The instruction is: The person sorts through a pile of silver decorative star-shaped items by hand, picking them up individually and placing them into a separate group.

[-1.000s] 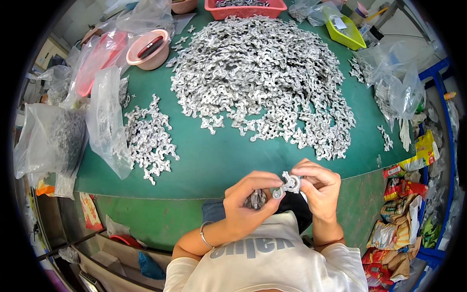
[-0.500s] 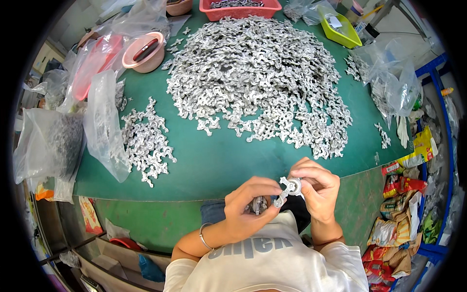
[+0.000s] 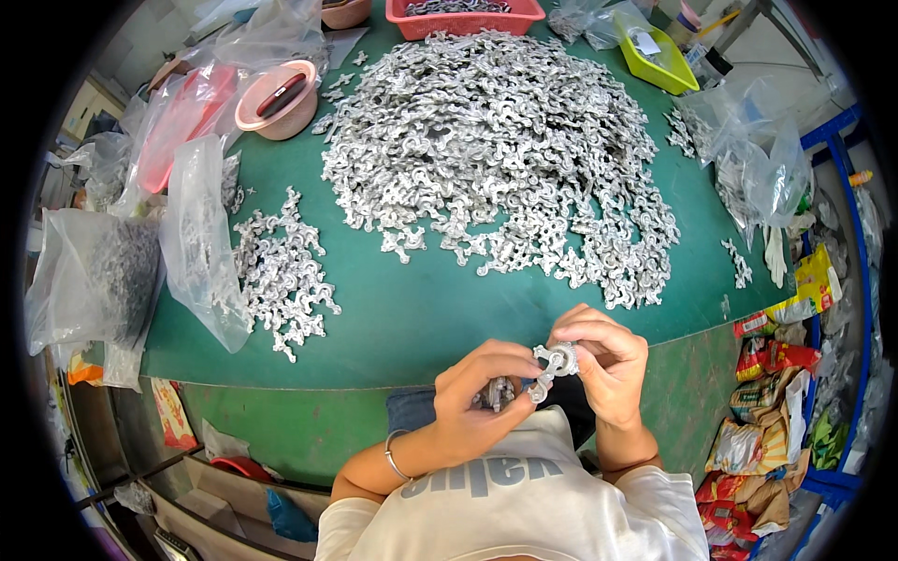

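Note:
My left hand is closed, with several small silver metal castings cupped in its palm. Between its thumb and fingertips it also grips the lower end of one silver metal casting, which has a rounded, ring-like part. The fingers of my right hand pinch the upper right side of that same casting. Both hands are in front of my chest, at the table's near edge. Beyond them a large heap of like castings covers the middle of the green table.
A smaller pile of castings lies at the left, beside clear plastic bags. A pink bowl holds a dark red-handled tool. At the back stand a red tray and a yellow-green basket. A blue rack stands at right.
The casting between my hands has turned slightly, and my right hand has shifted a little to the left with it. The piles look the same.

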Demonstrator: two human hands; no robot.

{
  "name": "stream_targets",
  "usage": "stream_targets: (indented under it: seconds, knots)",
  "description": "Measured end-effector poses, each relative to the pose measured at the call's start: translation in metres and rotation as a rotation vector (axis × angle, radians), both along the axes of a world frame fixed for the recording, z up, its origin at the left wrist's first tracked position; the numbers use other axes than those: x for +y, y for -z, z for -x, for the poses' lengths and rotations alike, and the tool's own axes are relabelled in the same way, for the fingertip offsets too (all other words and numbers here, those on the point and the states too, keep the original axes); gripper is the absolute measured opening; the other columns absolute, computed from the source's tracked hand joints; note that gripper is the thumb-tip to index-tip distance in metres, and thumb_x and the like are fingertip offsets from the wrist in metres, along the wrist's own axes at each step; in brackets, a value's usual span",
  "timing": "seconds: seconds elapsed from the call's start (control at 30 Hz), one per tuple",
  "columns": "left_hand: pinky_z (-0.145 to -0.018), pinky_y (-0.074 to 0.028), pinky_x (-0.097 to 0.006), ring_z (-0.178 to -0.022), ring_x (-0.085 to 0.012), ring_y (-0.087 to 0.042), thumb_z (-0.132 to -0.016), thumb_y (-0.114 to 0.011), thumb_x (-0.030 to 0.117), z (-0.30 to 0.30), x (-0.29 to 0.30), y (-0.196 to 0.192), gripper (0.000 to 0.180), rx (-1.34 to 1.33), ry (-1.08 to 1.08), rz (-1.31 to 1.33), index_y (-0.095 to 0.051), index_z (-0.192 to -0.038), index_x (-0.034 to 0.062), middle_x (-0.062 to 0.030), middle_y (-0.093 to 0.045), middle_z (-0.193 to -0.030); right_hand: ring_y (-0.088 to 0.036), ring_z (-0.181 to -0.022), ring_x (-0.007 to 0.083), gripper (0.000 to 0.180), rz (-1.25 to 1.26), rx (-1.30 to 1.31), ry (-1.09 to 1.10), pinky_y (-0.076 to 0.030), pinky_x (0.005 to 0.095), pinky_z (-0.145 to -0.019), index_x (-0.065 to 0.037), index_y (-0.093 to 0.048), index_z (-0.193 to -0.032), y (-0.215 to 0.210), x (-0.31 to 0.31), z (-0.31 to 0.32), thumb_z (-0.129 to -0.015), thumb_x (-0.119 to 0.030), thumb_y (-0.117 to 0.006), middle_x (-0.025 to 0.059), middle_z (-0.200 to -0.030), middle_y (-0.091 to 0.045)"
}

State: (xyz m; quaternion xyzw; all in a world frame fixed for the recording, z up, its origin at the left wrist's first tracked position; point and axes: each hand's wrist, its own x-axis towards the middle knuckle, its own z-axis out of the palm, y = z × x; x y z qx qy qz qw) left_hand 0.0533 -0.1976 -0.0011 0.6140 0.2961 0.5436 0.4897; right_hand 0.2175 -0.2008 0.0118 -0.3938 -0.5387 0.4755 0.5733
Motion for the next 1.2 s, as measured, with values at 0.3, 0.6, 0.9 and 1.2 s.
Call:
stream_targets:
  seconds: [0.3,0.6,0.9,1.2]
  knots:
    - [-0.065,-0.048,-0.029,-0.074,-0.0198,-0.060,-0.064,-0.062,-0.011,0.0015,0.0036,-0.0022,0.023,0.035,-0.012,-0.059,-0.058,-0.085,-0.0010,-0.0150,-0.061,-0.084,-0.056,-0.080,0.0225,0.014,0.003,0.030,-0.032,-0.044,0.0317,-0.072,0.008,-0.062,-0.091,0.0054,0.0041,0.0015,-0.080,0.002,-0.058,0.0156,-0.086,-0.062]
    - [-0.065,-0.048,-0.028,-0.073,-0.0196,-0.060,-0.064,-0.061,-0.012,0.0021,0.0035,-0.0017,0.021,0.029,-0.028,-0.052,-0.059,-0.083,-0.0018,-0.0154,-0.061,-0.084,-0.055,-0.081,0.0226,0.014,0.021,0.053,-0.059,-0.043,0.0323,-0.072,0.008,-0.061,-0.093,0.0072,0.0040,0.0037,-0.082,0.000,-0.058,0.0156,-0.087,-0.061]
    - [-0.063,-0.047,-0.027,-0.072,-0.0168,-0.058,-0.066,-0.059,-0.012,0.0025,0.0028,0.0002,0.021,-0.007,-0.019,-0.030,-0.057,-0.085,-0.0020,-0.0147,-0.061,-0.085,-0.053,-0.085,0.0229,0.015,0.032,0.127,-0.083,-0.042,0.0326,-0.074,0.010,-0.059,-0.095,0.0092,0.0016,0.0055,-0.083,0.001,-0.057,0.0166,-0.090,-0.060]
    - [-0.065,-0.045,-0.025,-0.073,-0.0147,-0.056,-0.069,-0.063,-0.009,0.0007,0.0000,0.0006,0.020,-0.038,-0.014,0.088,-0.056,-0.086,-0.0013,-0.0131,-0.060,-0.088,-0.055,-0.082,0.0237,0.013,-0.031,-0.007,-0.005,-0.044,0.0323,-0.073,0.009,-0.060,-0.090,0.0063,0.0036,0.0035,-0.079,0.003,-0.059,0.0159,-0.086,-0.061]
